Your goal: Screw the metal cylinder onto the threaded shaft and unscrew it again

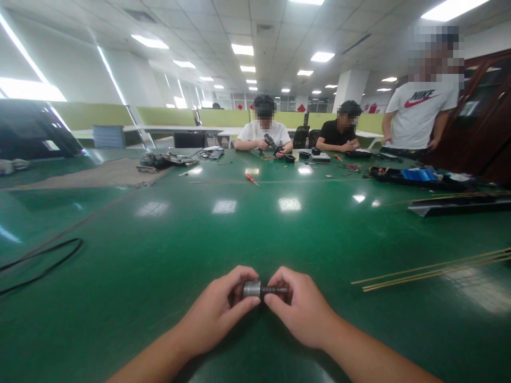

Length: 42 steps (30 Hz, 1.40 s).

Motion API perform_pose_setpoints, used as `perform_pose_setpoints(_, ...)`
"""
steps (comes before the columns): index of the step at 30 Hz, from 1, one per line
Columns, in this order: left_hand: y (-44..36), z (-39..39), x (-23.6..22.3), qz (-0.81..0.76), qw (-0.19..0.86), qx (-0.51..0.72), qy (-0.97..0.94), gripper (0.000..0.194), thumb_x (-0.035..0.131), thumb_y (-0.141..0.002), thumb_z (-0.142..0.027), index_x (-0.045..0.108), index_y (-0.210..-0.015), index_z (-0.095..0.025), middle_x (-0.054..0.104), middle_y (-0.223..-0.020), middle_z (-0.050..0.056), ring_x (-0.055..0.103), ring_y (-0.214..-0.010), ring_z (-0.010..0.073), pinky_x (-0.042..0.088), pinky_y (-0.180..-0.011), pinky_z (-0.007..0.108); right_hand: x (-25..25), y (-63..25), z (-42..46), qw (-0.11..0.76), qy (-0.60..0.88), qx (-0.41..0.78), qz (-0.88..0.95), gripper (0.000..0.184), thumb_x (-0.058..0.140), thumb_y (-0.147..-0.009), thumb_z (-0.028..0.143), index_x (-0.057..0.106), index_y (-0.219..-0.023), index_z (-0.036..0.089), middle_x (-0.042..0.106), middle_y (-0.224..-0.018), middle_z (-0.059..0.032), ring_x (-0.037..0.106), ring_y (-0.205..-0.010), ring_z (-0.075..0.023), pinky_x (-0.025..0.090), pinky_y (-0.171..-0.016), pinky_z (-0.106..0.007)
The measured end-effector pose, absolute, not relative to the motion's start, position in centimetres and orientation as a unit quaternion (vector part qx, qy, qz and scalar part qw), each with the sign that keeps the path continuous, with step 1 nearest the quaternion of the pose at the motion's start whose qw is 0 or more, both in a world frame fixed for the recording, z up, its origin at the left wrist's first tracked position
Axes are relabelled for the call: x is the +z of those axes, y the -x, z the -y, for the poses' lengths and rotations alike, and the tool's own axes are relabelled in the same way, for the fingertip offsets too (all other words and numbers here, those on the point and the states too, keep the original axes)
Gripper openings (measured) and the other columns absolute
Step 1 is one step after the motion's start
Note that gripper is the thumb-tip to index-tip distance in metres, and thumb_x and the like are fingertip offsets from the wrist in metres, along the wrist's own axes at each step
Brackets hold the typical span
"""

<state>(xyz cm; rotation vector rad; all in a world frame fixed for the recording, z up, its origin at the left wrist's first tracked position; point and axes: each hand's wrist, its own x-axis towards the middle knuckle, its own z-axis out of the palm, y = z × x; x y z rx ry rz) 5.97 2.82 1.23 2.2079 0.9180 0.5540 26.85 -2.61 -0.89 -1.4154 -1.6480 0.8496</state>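
Note:
Both my hands meet low over the green table (167, 250), near its front edge. My left hand (217, 311) pinches the silver cylindrical end of a small metal part (252, 289) between thumb and fingers. My right hand (301, 306) is closed on the part's dark threaded shaft (275, 290), which sticks out to the right of the silver end. The part lies level between the two hands, a little above the tabletop.
Thin brass rods (431, 270) lie to the right. A black cable (43, 263) curves at the left. A red screwdriver (251, 179) and tools lie farther back. Two seated people (263, 133) work at the far end; a third stands at the right (419, 114).

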Motion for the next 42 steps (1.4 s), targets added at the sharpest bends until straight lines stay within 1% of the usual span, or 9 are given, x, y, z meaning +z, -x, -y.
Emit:
perform_pose_setpoints(5,-5.83,-2.84,0.97,-0.357,0.341,0.209,-0.844,0.028,0.056,-0.095,-0.043,0.058,-0.113,-0.022,0.066,-0.096,0.002,0.062,-0.085,0.0193,0.047,-0.072,0.027,-1.04,-26.80,2.52,0.399,0.557,0.343,0.643,0.003,0.065,-0.081,0.021,0.062,-0.083,0.021,0.061,-0.068,0.0039,0.055,-0.062,-0.0126,0.037,-0.057,-0.023)
perform_pose_setpoints(17,-5.71,-2.80,0.86,-0.364,0.337,0.202,-0.844,0.023,0.054,-0.096,-0.041,0.058,-0.110,-0.023,0.064,-0.090,0.000,0.059,-0.081,0.0180,0.042,-0.069,0.026,-1.29,-26.97,2.31,0.411,0.548,0.372,0.626,0.005,0.065,-0.081,0.021,0.061,-0.082,0.021,0.060,-0.068,0.0041,0.055,-0.061,-0.0125,0.038,-0.057,-0.022)
perform_pose_setpoints(27,-5.67,-2.95,0.59,-0.363,0.333,0.211,-0.844,0.024,0.056,-0.096,-0.042,0.058,-0.111,-0.023,0.064,-0.089,-0.001,0.059,-0.078,0.0170,0.042,-0.067,0.025,-1.28,-27.04,2.17,0.418,0.547,0.381,0.618,0.004,0.066,-0.081,0.021,0.062,-0.083,0.021,0.061,-0.069,0.0036,0.055,-0.062,-0.0129,0.039,-0.058,-0.023)
perform_pose_setpoints(32,-5.61,-2.98,0.50,-0.364,0.330,0.216,-0.844,0.023,0.057,-0.095,-0.040,0.058,-0.111,-0.024,0.064,-0.089,-0.001,0.059,-0.078,0.0166,0.043,-0.069,0.026,-1.28,-27.11,2.26,0.421,0.546,0.387,0.613,0.004,0.066,-0.082,0.021,0.062,-0.083,0.020,0.060,-0.069,0.0036,0.054,-0.062,-0.0127,0.039,-0.058,-0.023)
perform_pose_setpoints(42,-5.67,-2.98,0.64,-0.363,0.324,0.233,-0.842,0.024,0.056,-0.095,-0.042,0.059,-0.109,-0.023,0.064,-0.089,0.000,0.059,-0.079,0.0174,0.044,-0.068,0.026,-1.60,-27.15,2.18,0.426,0.545,0.384,0.611,0.005,0.065,-0.082,0.023,0.063,-0.085,0.020,0.060,-0.070,0.0034,0.053,-0.063,-0.0128,0.040,-0.060,-0.023)
